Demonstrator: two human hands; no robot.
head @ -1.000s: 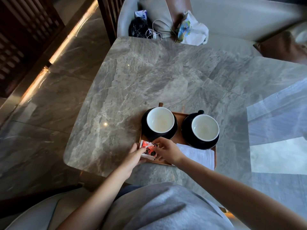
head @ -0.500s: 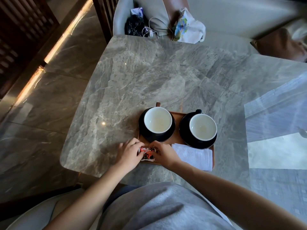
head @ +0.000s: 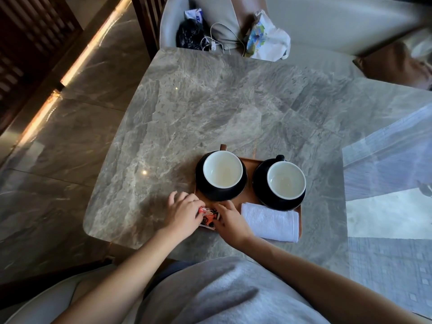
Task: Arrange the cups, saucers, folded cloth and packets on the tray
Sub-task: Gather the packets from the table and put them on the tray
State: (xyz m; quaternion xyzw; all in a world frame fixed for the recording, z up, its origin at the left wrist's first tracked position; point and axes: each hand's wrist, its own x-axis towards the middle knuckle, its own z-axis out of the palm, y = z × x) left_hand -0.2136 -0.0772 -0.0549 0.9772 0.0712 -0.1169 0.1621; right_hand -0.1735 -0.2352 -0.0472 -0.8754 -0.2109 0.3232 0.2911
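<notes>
Left hand (head: 184, 212) and right hand (head: 231, 222) each grip an end of the packets (head: 208, 217), lying flat, left to right, on the tray (head: 249, 174). The folded cloth (head: 271, 222) lies likewise.

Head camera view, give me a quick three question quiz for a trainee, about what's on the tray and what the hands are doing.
1. True or false: the folded cloth lies under the left cup.
2. What do the left hand and right hand both hold? A) the packets B) a spoon C) the folded cloth
3. Fill in: each cup stands on a black ____ on the tray.

Key
1. False: it lies flat on the tray's near side, in front of the right cup.
2. A
3. saucer
</notes>
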